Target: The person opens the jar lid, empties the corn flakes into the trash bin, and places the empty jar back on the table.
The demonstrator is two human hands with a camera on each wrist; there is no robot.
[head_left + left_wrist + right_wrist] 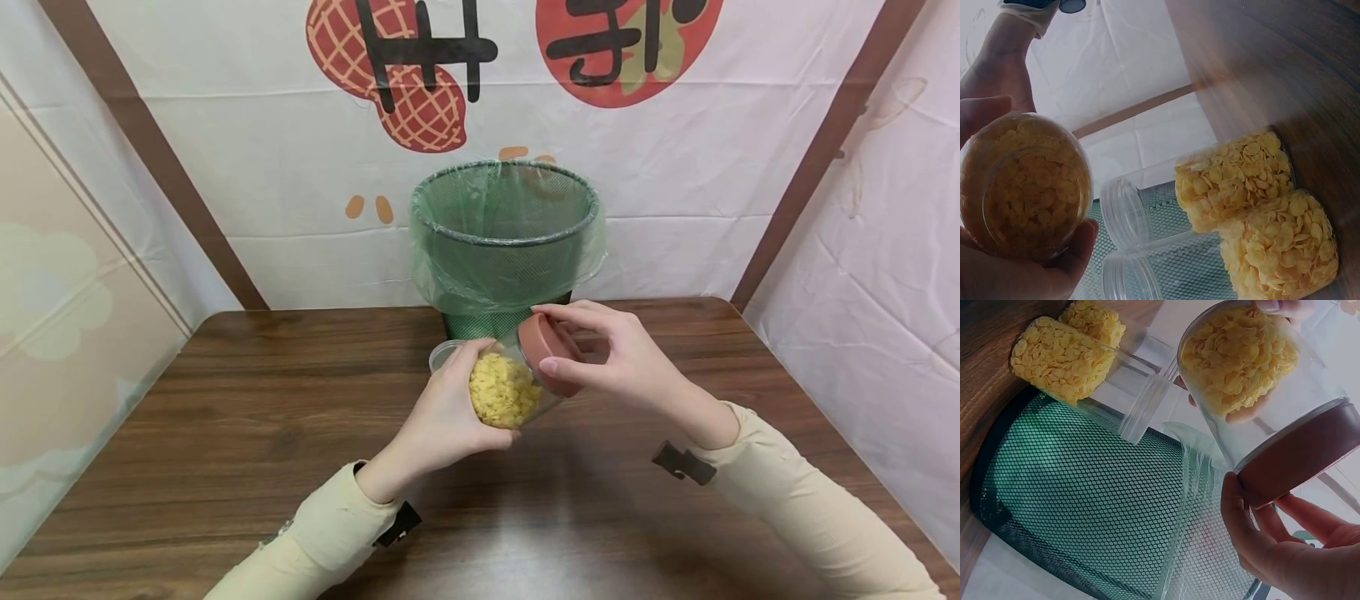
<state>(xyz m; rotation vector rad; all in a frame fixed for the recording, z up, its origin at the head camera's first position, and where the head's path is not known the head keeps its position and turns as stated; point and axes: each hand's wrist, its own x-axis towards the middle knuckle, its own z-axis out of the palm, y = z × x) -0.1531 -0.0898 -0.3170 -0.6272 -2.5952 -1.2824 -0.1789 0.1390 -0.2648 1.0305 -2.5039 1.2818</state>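
Note:
My left hand (435, 421) grips a clear jar (505, 393) partly filled with yellow flakes, fingers wrapped round its body. The jar is tilted, its reddish-brown lid (549, 354) towards the upper right. My right hand (626, 354) pinches the rim of that lid between thumb and fingers. In the right wrist view the lid sits on the jar's mouth; whether it is loose I cannot tell. Two more clear jars stand behind, the nearer jar (1066, 359) and its neighbour (1094, 322), both holding similar flakes.
A mesh bin (487, 321) lined with a thin green bag (495, 271) stands at the table's far edge, behind the jars. The dark wooden table (300, 400) meets a printed cloth wall (262, 167) at the back, with another cloth wall (862, 250) on the right.

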